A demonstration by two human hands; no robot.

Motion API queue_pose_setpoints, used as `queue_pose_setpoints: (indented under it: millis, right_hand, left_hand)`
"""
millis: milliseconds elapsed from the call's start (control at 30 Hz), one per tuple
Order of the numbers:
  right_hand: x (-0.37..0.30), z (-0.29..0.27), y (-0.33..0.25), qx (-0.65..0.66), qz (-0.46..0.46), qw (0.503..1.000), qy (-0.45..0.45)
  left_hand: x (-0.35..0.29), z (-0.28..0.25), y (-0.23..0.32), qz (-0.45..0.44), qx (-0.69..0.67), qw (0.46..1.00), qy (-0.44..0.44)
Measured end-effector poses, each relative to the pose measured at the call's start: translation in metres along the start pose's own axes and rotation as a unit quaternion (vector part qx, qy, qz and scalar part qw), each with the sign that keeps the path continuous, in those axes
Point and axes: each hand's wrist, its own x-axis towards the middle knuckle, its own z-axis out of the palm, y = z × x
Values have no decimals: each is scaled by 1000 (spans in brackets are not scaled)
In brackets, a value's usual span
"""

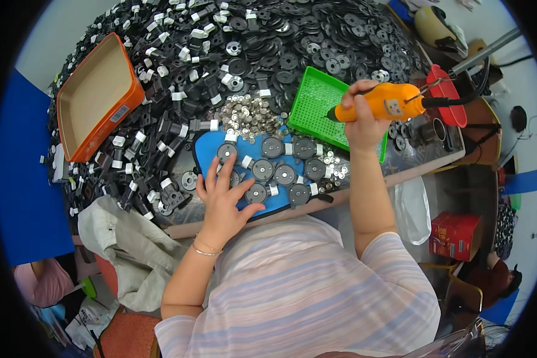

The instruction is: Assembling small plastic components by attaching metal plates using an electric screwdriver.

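An orange electric screwdriver (388, 101) lies sideways in my right hand (364, 116), its dark tip pointing left over a green perforated basket (309, 98). My left hand (224, 206) is spread over the left part of a blue mat (209, 143). Its fingertips reach among round black discs with white tabs, close to one black disc (227, 153) and another disc (256, 193). Several more such discs (284, 174) sit on the mat to the right. Part of one disc is hidden under my left fingers.
Beyond the mat lies a heap of small silver metal pieces (244, 113). Black parts with white ends (161, 71) and black discs (340, 36) cover the far table. An orange-rimmed tray (134, 95) rests at the left, a red basket (444, 89) at the right. Other people appear at both sides.
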Motion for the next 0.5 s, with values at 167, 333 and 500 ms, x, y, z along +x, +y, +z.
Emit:
queue_pose_setpoints:
  millis: [167,333,500]
  right_hand:
    - [17,-10,8,-4,-52,998,47]
    - [23,-15,14,-12,-21,999,23]
    - [26,-11,18,6,-33,999,38]
  left_hand:
    - [0,1,1,-1,8,1000,0]
    - [-1,4,-1,-6,5,1000,4]
    - [-3,6,-2,-3,3,1000,12]
